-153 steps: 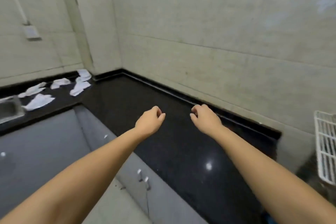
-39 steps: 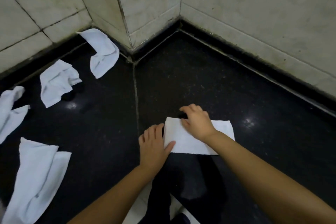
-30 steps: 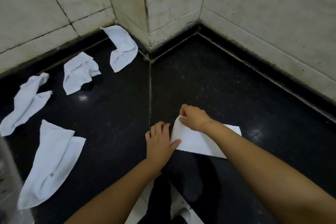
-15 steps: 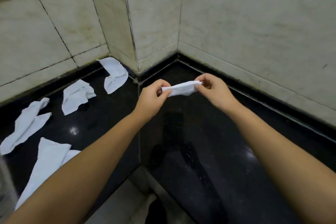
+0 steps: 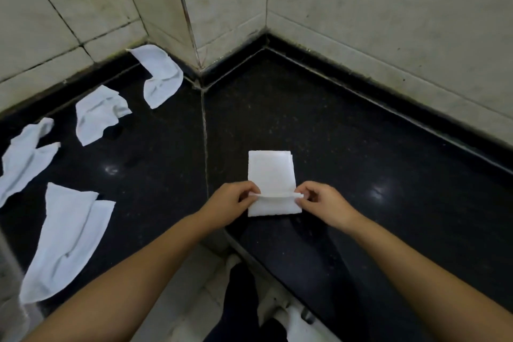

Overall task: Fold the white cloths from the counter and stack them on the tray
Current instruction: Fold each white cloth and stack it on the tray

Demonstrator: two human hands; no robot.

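Matt white cloth (image 5: 270,175), soft, between both hands' pinches; beneath it glossy speckled black stone counter (image 5: 347,153)

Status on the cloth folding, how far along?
Early. Done: nothing stacked; no tray in view. In hand: left hand and right hand pinch the near edge of one partly folded white cloth on the black stone counter. Left: four crumpled white cloths unfolded at left.

A black speckled counter (image 5: 319,125) carries one folded white cloth (image 5: 270,172) and four seemingly crumpled cloths (image 5: 66,241) leftward.
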